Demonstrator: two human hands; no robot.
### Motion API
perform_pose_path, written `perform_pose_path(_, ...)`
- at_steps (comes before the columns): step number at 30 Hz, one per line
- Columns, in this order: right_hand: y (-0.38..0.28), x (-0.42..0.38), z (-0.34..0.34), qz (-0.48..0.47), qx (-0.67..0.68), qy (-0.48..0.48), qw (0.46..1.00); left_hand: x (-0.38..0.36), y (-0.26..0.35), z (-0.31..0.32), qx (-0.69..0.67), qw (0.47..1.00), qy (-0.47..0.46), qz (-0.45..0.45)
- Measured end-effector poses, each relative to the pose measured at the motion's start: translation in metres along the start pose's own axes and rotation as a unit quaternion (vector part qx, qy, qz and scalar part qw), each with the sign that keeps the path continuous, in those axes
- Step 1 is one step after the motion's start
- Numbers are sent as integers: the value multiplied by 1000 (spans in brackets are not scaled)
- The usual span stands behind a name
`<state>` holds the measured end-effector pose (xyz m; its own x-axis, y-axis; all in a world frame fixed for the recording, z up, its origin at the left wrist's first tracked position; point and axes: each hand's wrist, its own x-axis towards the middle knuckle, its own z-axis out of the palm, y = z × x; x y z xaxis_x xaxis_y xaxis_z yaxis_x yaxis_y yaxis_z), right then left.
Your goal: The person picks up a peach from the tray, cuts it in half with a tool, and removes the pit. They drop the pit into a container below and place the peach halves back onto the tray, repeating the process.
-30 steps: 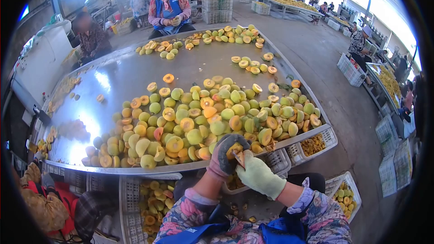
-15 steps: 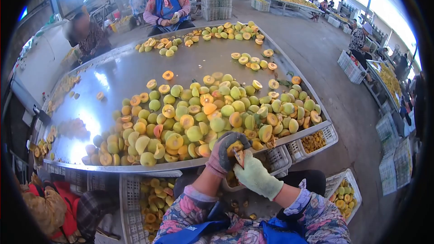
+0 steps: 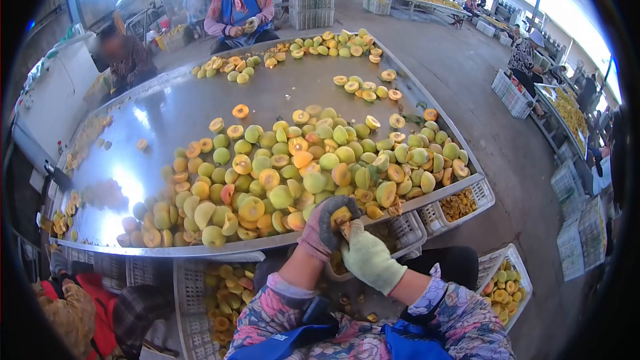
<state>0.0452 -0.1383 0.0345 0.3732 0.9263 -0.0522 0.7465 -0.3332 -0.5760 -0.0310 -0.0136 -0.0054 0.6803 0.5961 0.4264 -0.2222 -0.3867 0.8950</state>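
Note:
My left hand (image 3: 328, 223), in a grey and pink glove, is closed around a yellow peach half (image 3: 342, 215) just past the near edge of the metal table. My right hand (image 3: 373, 259), in a pale green glove, is closed on a small hand tool (image 3: 345, 228) pressed against the fruit. Fingers cover most of the tool, so its exact kind is hidden. A large heap of green-yellow peach halves (image 3: 280, 180), some with orange cut faces up, lies on the table just beyond my hands.
The metal table (image 3: 180, 100) has a raised rim. Crates of peaches stand below left (image 3: 190, 300) and right (image 3: 517, 253); a crate of orange pieces (image 3: 490, 193) sits by the table's right corner. Co-workers sit at the far side (image 3: 240, 7) and left (image 3: 127, 57).
The view has shifted slightly, so the table sits a little further left. The tool's tip, visible before, is now mostly hidden at the fruit. The co-worker across the table has raised their head.

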Motion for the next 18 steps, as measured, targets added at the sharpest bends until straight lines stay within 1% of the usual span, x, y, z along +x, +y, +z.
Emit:
perform_pose_path(1,-4,-4,4,2,1,-2,1000,-2,-2,1,-17,1000,14,21)
perform_pose_path(2,-9,-7,5,5,63,18,998,-1,-2,1,-31,998,26,44)
perform_pose_path(3,-12,-8,7,7,126,39,991,1,-1,0,-29,998,24,45)
perform_pose_path(4,-10,-7,13,13,168,51,984,1,1,0,-48,998,20,18)
perform_pose_path(5,-9,-6,14,15,170,51,984,1,5,0,-68,998,17,-11)
perform_pose_path(6,-7,-6,13,5,161,56,985,3,11,-3,-68,997,16,-12)
perform_pose_path(8,4,-4,12,-8,149,62,987,15,24,-13,20,997,-60,41)
perform_pose_path(9,11,0,10,16,253,4,967,16,25,-13,20,997,-60,43)
perform_pose_path(10,16,2,8,38,355,-54,933,18,25,-13,2,997,-59,57)
perform_pose_path(11,19,2,4,37,354,-52,933,20,25,-13,-16,996,-56,71)
perform_pose_path(12,11,0,-12,85,465,-108,875,21,28,-11,-16,996,-56,72)
perform_pose_path(13,2,-3,-27,132,566,-161,798,21,33,-5,-136,989,-37,-46)
perform_pose_path(14,-6,-6,-37,161,570,-167,788,20,35,-2,-252,954,-18,-163)
perform_pose_path(15,-3,-5,-41,163,570,-167,788,20,34,-2,-252,953,-17,-164)
perform_pose_path(17,5,-4,-48,218,599,-307,707,21,30,-5,-173,980,-51,-82)
perform_pose_path(18,3,-4,-50,218,600,-307,706,21,27,-4,-171,980,-53,-83)
